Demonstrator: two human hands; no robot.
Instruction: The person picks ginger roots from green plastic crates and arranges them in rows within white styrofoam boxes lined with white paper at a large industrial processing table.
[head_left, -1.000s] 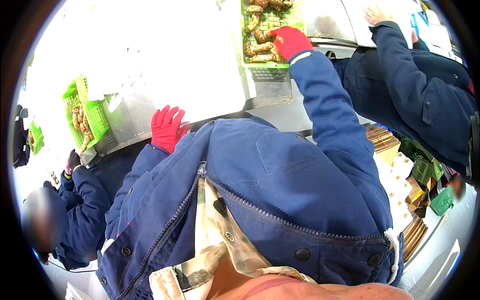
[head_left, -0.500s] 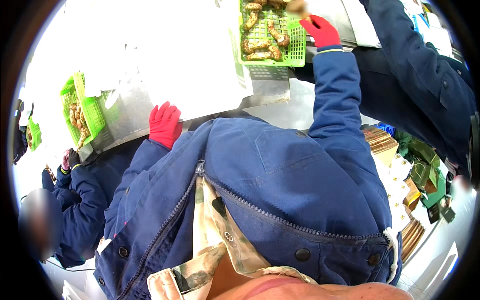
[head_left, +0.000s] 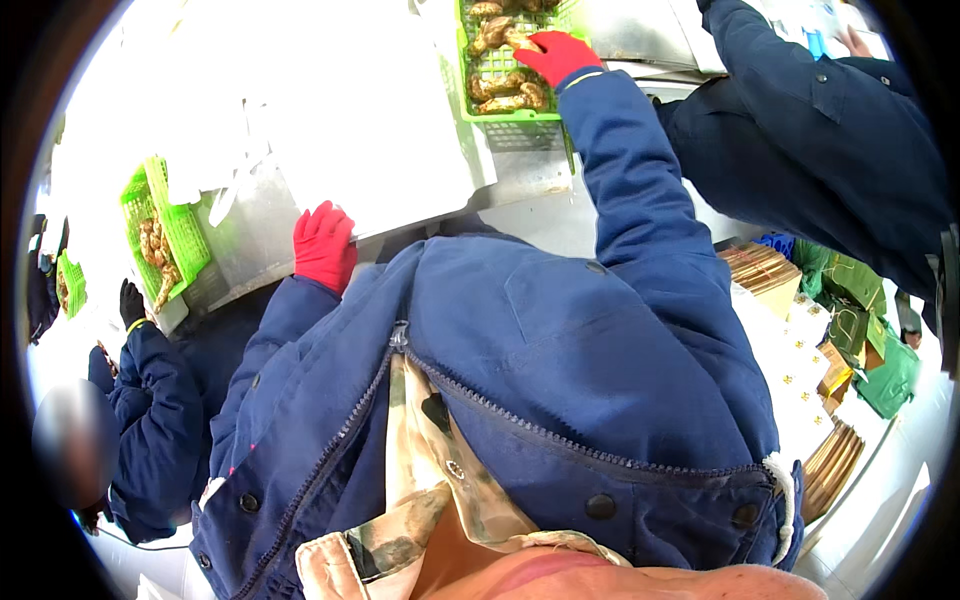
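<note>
My right hand (head_left: 556, 58), in a red glove, reaches over the green plastic basket (head_left: 522, 116) at the top. Its fingers are closed on the pale end of a brown mushroom (head_left: 521, 38). Several more mushrooms (head_left: 507, 95) lie in the basket, thick-stemmed and mottled. Part of the basket is cut off by the upper edge of the view, and my hand hides some of its right side. My left hand (head_left: 324, 246), also red-gloved, lies with its fingers stretched out at the near edge of the white-covered table (head_left: 370, 130).
At left, a second green basket (head_left: 180, 225) holds mushrooms, beside a person in a blue jacket (head_left: 160, 420) with a black glove. Another person's dark-clothed body (head_left: 800, 140) stands close on the right. Cartons (head_left: 765, 275) and green bags (head_left: 888, 375) are stacked at lower right.
My right hand has moved left and down from the basket's right rim to over the mushrooms inside. My left hand has stayed at the table edge. The left person's gloved hand has shifted slightly.
</note>
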